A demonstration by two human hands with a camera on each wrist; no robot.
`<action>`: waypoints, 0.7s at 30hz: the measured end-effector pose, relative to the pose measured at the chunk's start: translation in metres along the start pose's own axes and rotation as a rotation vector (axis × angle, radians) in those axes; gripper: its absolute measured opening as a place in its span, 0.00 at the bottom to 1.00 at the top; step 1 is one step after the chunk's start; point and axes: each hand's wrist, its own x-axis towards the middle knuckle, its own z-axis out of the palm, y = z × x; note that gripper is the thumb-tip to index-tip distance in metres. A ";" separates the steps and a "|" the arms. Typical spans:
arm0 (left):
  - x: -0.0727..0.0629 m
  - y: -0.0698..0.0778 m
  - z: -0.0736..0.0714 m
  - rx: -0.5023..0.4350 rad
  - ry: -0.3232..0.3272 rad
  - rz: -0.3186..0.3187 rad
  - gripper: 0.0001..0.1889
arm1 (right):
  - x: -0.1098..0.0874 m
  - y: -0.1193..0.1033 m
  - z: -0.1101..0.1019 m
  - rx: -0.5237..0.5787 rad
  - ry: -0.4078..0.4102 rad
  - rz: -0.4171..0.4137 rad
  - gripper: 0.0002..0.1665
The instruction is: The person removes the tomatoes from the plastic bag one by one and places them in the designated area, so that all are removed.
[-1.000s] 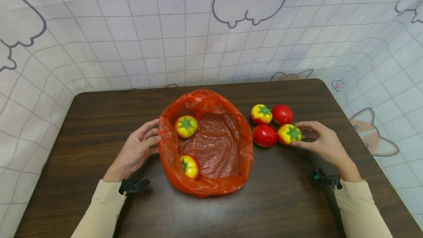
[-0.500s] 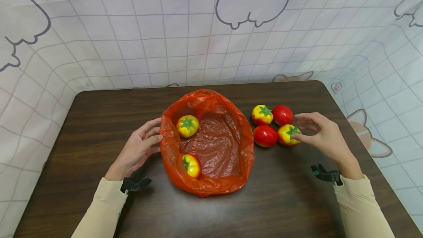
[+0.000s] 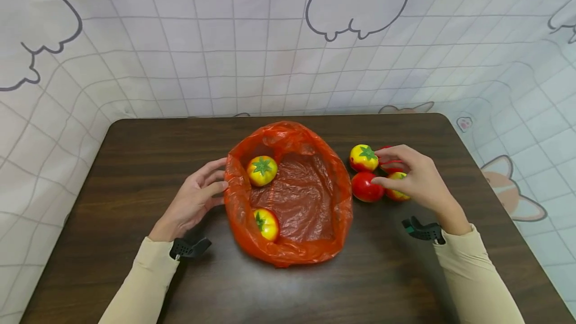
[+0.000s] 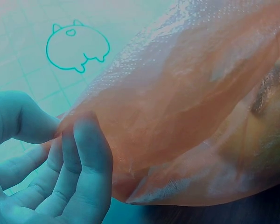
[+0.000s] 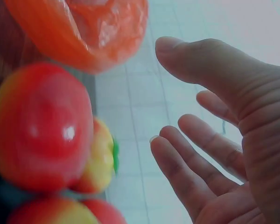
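My left hand (image 3: 191,201) pinches the left rim of an orange-red plastic bag (image 3: 288,259) between thumb and fingers, clearest in the left wrist view. The bag stands with its mouth wide. Inside lie two yellow-and-red toy tomatoes (image 3: 262,170) with green star-shaped tops. My right hand (image 3: 418,176) hovers over a cluster of toy tomatoes right of the bag, its fingers spread and holding nothing. Closest to its thumb is a red tomato (image 3: 365,189); a yellow one (image 3: 362,159) sits behind that. The hand partly covers the other two. In the right wrist view the red tomato (image 5: 42,128) looms large.
Everything rests on a dark wood-grain table (image 3: 288,294). A white gridded cloth (image 3: 216,64) with cartoon dog prints hangs behind and at both sides. Each wrist wears a black strap (image 3: 425,229).
My right hand has let go of the right-hand yellow tomato, lifted away and moved left over the cluster. My left hand keeps hold of the bag. The head view has shifted slightly.
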 end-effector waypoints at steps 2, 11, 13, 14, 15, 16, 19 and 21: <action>-0.001 0.000 0.000 0.000 0.001 -0.001 0.33 | 0.005 -0.003 0.006 -0.006 -0.016 -0.031 0.32; -0.002 0.003 0.003 -0.007 0.015 -0.020 0.34 | 0.024 -0.020 0.033 0.129 -0.070 -0.102 0.32; -0.002 0.002 0.002 -0.012 0.015 -0.016 0.33 | 0.028 -0.024 0.038 0.149 -0.091 -0.115 0.32; -0.002 0.002 0.002 -0.013 0.015 -0.014 0.33 | 0.029 -0.026 0.041 0.150 -0.099 -0.124 0.32; -0.002 0.002 0.002 -0.013 0.014 -0.013 0.33 | 0.031 -0.029 0.044 0.152 -0.106 -0.135 0.33; -0.002 0.001 0.002 -0.013 0.014 -0.013 0.33 | 0.033 -0.031 0.047 0.153 -0.113 -0.144 0.33; -0.002 0.001 0.003 -0.006 0.014 -0.017 0.33 | 0.038 -0.039 0.056 0.150 -0.140 -0.160 0.33; -0.001 0.000 0.002 0.001 0.015 -0.020 0.33 | 0.042 -0.045 0.062 0.142 -0.157 -0.174 0.32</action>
